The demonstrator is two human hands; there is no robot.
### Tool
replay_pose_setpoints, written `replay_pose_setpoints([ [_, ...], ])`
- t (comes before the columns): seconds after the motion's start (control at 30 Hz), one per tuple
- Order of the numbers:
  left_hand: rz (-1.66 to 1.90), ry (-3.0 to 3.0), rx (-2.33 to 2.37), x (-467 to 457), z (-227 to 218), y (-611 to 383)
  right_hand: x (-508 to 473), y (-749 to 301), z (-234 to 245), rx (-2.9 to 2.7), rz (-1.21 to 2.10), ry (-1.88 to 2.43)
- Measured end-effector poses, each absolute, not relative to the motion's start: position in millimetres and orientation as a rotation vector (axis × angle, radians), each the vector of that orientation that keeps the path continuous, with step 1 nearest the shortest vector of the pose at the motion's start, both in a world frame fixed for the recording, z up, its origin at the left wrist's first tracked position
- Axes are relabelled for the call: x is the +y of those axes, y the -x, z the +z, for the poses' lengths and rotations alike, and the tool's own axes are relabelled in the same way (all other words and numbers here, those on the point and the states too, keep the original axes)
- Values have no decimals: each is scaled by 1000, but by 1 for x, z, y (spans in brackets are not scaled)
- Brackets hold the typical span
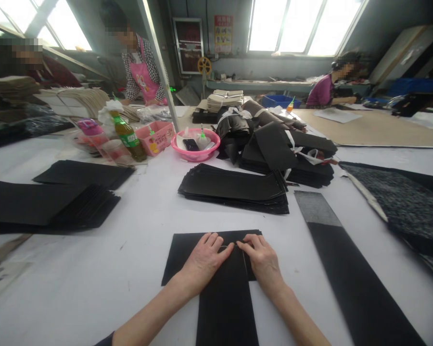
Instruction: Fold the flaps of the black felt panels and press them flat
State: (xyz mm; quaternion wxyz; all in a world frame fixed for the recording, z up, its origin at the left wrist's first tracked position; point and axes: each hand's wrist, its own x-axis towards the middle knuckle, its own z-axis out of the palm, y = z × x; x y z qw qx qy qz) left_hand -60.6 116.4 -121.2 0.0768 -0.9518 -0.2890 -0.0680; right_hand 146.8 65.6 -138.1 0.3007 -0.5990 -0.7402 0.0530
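Observation:
A long black strip point(225, 307) of flat sheet material lies over a wider black panel point(176, 252) on the white tabletop, its near end running out at the bottom of the view. My left hand point(207, 257) rests on the strip's far left part, fingers laid out and thumb stretched toward the middle. At the strip's far right corner, my right hand point(263, 259) has its thumb and bent forefinger close together on the edge. Thin pale lines show along the strip's far and right edges. What lies under my fingertips is hidden.
A stack of black panels point(234, 187) sits ahead, with more black stacks point(39, 204) at left. On the right lies another long black strip point(353, 269) beside dark speckled fabric point(411, 206). Behind stand a pink basin point(178, 153) and a bottle point(128, 137). Several people work farther back.

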Motion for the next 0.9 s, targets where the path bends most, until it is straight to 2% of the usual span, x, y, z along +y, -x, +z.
replay_pose_setpoints([
  [0.33, -219, 2857, -878, 114, -118, 63, 75, -167, -141, -1713, 314, 1533],
  [0.53, -317, 2887, -897, 115, -119, 65, 71, -131, -124, -1785, 320, 1512],
  [0.9, -746, 2925, -1181, 118, -126, 89, 73, -99, -130, -2077, 77, 1578],
])
